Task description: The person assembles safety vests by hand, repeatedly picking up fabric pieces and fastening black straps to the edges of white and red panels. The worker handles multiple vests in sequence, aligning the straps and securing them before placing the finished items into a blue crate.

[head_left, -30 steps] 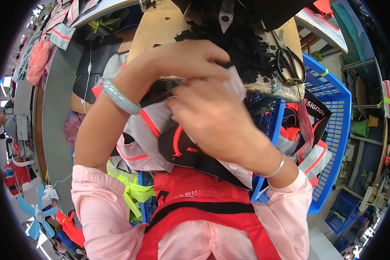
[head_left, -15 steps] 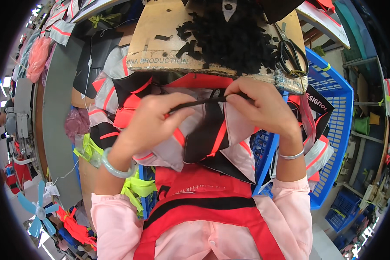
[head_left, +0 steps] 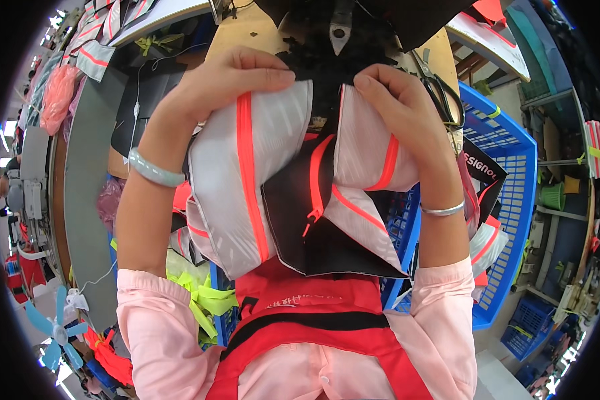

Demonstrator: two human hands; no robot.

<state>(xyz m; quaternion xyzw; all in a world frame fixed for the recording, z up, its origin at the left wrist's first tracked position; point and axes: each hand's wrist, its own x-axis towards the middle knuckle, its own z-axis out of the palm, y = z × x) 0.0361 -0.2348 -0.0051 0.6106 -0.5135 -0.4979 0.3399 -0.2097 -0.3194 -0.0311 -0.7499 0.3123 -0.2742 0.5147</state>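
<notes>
Both my hands hold up a sewn fabric piece (head_left: 290, 193) made of black and light grey panels with coral strips and a coral zipper. My left hand (head_left: 237, 80) pinches the top edge of its left grey panel (head_left: 213, 180) between thumb and fingers. On the other side, my right hand (head_left: 403, 100) grips the top edge of the right grey panel (head_left: 363, 137). The two panels stand apart, with the black part between them. A coral zipper pull (head_left: 313, 217) hangs on the black part, whose lower edge reaches my red apron (head_left: 313, 293).
Beyond my hands, black scraps (head_left: 307, 63) lie on a tan board (head_left: 260, 33) under a pointed metal piece (head_left: 340, 37). Black-handled scissors (head_left: 447, 100) rest at its right. A blue basket (head_left: 523, 200) with fabric pieces stands right; yellow-green strips (head_left: 210, 300) hang left.
Before, my hands held a dark, narrow edge stretched between them, close together. Now they are farther away and wider apart, and the grey panels are raised and spread over the board's front edge.
</notes>
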